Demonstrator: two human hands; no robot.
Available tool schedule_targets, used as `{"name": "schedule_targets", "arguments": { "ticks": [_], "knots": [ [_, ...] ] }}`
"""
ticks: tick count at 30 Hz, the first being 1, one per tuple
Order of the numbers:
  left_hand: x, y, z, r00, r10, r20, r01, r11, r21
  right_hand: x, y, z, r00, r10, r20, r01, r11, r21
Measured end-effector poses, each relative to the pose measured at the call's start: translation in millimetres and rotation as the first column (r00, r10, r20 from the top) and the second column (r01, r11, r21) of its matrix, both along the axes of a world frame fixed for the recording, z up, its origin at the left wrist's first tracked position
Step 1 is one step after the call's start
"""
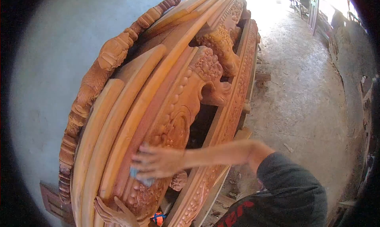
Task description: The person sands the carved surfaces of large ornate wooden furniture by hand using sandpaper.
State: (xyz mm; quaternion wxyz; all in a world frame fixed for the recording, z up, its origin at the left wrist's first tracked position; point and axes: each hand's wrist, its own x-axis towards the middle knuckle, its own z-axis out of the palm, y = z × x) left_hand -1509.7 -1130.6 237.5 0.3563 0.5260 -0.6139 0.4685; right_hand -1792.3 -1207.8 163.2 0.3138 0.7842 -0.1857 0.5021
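Observation:
A long carved wooden piece of furniture (pixel 130 126), with smooth curved mouldings and relief carving, lies tilted in front of me. My right hand (pixel 157 162), slightly blurred, is over the reddish band beside the carved panel (pixel 174 126). Under its palm and fingers is a crumpled light-blue piece (pixel 147 182), cloth- or paper-like, pressed against the wood and mostly covered. Lower down, my left hand (pixel 114 213) lies flat with fingers spread on the lower end of the mouldings, holding nothing.
A dark turned and carved post (pixel 113 52) runs along the left side by the pale wall (pixel 43 88). Wooden supports (pixel 243 134) sit under the right edge. Concrete floor (pixel 297 104) extends to the right. A small orange-and-black object (pixel 159 218) is near the bottom.

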Motion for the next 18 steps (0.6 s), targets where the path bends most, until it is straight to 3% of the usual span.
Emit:
{"name": "schedule_targets", "arguments": {
  "ticks": [3, 5, 7, 9, 10, 12, 14, 16, 18],
  "knots": [
    [6.9, -8.1, -4.8, 0.998, -0.028, -0.064, 0.028, 1.000, 0.013, -115.1, -20.9, 32.5, 0.970, -0.214, -0.112, 0.215, 0.977, -0.003],
    [7.0, -11.1, -5.4, 0.998, -0.023, -0.053, 0.022, 1.000, -0.022, -186.6, -30.5, 30.3, 0.914, -0.397, -0.077, 0.401, 0.915, 0.038],
    [-5.9, -3.4, 0.5, 1.000, 0.013, -0.013, -0.014, 0.999, -0.045, -251.3, -38.1, 27.2, 0.874, -0.485, 0.012, 0.472, 0.857, 0.207],
    [-8.1, -6.2, -0.5, 1.000, -0.005, -0.011, 0.004, 0.998, -0.066, -306.5, -46.6, 23.8, 0.710, -0.703, 0.053, 0.683, 0.705, 0.193],
    [-5.7, -7.9, -0.9, 1.000, -0.023, -0.004, 0.022, 0.996, -0.084, -316.3, -51.1, 22.4, 0.707, -0.705, 0.057, 0.685, 0.702, 0.196],
    [-3.1, -9.8, -1.4, 0.999, 0.008, 0.044, -0.003, 0.995, -0.098, -327.8, -57.9, 18.6, 0.626, -0.716, 0.309, 0.555, 0.688, 0.468],
    [-10.4, -6.0, 2.6, 0.996, -0.015, 0.093, 0.025, 0.994, -0.110, -302.8, -53.4, 20.4, 0.566, -0.772, 0.291, 0.636, 0.633, 0.442],
    [-12.2, -7.0, 0.5, 0.995, 0.008, 0.097, 0.005, 0.991, -0.135, -268.1, -51.8, 15.8, 0.467, -0.796, 0.385, 0.649, 0.604, 0.463],
    [-11.3, -8.9, -0.1, 0.994, 0.037, 0.106, -0.019, 0.987, -0.161, -218.7, -42.5, 9.7, 0.546, -0.730, 0.410, 0.617, 0.682, 0.392]
  ]
}}
